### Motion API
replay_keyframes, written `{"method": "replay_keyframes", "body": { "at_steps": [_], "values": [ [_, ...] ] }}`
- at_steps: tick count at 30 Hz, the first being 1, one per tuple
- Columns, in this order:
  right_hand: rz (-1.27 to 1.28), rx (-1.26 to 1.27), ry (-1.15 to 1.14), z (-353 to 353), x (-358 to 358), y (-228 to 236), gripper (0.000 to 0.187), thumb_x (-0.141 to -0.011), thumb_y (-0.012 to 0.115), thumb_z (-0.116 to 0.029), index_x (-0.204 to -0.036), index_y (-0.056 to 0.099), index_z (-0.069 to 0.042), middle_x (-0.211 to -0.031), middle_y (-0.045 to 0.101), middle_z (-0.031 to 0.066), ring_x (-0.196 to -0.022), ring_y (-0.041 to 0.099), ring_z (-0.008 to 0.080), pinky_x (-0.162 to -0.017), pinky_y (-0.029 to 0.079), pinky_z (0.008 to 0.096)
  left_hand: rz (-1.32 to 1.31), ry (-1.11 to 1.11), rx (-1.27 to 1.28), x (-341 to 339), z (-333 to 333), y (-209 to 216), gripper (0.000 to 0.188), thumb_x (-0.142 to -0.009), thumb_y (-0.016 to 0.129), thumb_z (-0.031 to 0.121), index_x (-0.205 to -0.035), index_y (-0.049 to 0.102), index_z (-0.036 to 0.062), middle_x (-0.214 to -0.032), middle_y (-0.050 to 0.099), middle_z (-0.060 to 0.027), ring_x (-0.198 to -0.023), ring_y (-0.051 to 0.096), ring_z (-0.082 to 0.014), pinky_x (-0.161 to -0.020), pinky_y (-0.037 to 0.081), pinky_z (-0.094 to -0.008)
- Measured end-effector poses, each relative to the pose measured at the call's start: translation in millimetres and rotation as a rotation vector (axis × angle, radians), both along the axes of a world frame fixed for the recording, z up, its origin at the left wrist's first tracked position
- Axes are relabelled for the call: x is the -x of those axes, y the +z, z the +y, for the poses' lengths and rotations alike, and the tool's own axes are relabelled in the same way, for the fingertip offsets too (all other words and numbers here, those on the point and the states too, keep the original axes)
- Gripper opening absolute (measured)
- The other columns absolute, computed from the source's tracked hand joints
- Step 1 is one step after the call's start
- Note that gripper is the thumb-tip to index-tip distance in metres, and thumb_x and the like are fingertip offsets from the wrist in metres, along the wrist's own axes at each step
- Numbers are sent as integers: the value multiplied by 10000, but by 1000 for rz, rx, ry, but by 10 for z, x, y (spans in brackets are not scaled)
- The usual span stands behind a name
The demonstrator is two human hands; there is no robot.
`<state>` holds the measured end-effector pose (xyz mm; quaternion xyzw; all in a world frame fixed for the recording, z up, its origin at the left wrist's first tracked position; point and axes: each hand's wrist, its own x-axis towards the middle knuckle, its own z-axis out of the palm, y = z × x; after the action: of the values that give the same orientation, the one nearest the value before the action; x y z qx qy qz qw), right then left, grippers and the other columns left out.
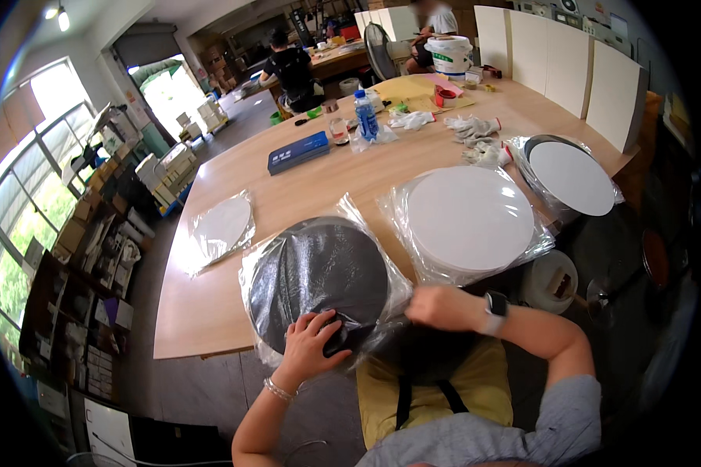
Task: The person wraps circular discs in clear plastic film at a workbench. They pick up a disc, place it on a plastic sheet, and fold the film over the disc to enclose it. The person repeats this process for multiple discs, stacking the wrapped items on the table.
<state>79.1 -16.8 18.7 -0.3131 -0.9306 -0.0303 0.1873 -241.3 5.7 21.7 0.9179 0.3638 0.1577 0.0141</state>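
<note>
A round black disc (319, 268) in a clear plastic bag lies at the near edge of the table. My left hand (310, 346) rests on its near part with fingers spread, pressing on the film. A dark patch shows between thumb and forefinger; I cannot make out what it is. To the right of the disc, my right hand (448, 307) is closed, at the bag's near right corner (397, 300), and seems to pinch the film; its fingertips are mostly hidden. Just beyond that hand lies a white disc (471, 218) in clear film.
A smaller wrapped white disc (224, 222) lies left, and another white disc (572, 177) right. Farther back are a blue box (298, 152), a blue bottle (365, 115), work gloves (475, 128) and a white bucket (449, 56). White panels (549, 66) stand at the right edge. Two people sit beyond.
</note>
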Motion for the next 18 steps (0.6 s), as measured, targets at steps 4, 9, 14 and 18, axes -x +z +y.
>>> {"method": "replay_keyframes", "body": {
  "at_steps": [4,9,14,18],
  "values": [
    [26,46,-3,-556,-92,355,127,-792,636,-161,-853,582,-64,-792,582,43,-777,575,220,-722,500,323,-13,44,6,95,9,32,561,-653,776,397,-1121,613,133,-1290,517,-35,-1140,457,-308,-944,371,-455],
    [328,-87,114,-143,411,157,309,-792,645,-161,-1070,597,-35,-1005,625,82,-941,590,226,-807,494,325,-53,-16,77,-22,36,129,434,-686,777,313,-1044,640,111,-1270,535,-69,-1126,503,-314,-929,409,-432],
    [145,-52,17,-118,502,-317,224,-767,548,-119,-951,624,-16,-845,583,57,-725,550,198,-672,483,281,-298,-28,244,81,45,44,178,-739,745,138,-875,660,60,-1173,611,-90,-1119,558,-323,-905,449,-418],
    [240,-31,-93,-175,646,-287,53,-756,545,-99,-797,542,-67,-760,526,47,-728,553,189,-642,478,269,-347,9,319,-19,10,124,127,-747,730,89,-832,646,44,-1129,641,-114,-1143,553,-337,-933,443,-418]
  ]
}}
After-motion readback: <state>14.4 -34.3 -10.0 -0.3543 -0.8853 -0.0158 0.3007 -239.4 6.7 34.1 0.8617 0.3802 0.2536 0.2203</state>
